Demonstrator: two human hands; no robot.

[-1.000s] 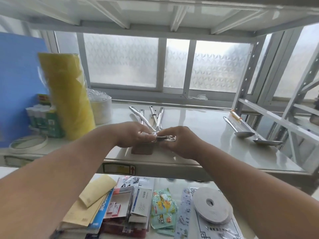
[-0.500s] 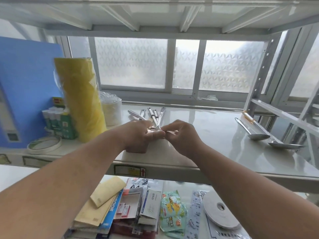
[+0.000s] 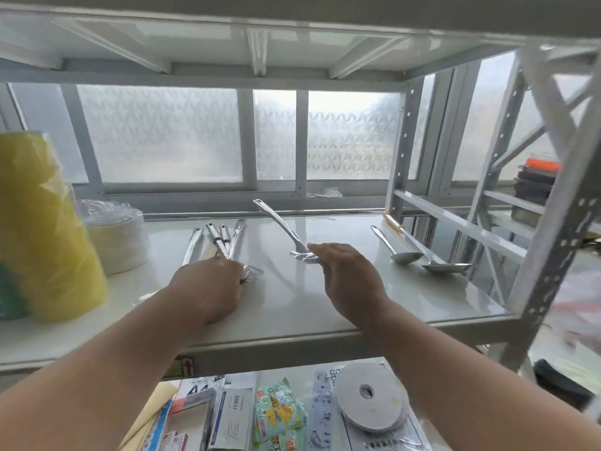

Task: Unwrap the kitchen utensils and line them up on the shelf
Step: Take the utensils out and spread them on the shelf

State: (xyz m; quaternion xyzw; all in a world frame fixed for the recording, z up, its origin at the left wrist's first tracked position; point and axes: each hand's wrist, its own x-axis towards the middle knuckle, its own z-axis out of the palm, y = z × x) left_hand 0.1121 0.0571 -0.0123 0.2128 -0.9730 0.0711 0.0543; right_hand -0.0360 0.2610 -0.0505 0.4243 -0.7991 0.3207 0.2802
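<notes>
carrying one spoon [image 3: 283, 227] in pinching right hand [image 3: 344, 278] fingers, left hand [image 3: 208, 288] gripping the bundle [image 3: 221, 239]; next needing placement beside the ladles [image 3: 422, 252].

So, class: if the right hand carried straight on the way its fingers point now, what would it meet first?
The right hand points up and left toward the back of the shelf. First in that line is the utensil it already holds at the fingertips; past that the bare shelf, then probably the window frame, though depth is unclear.
</notes>
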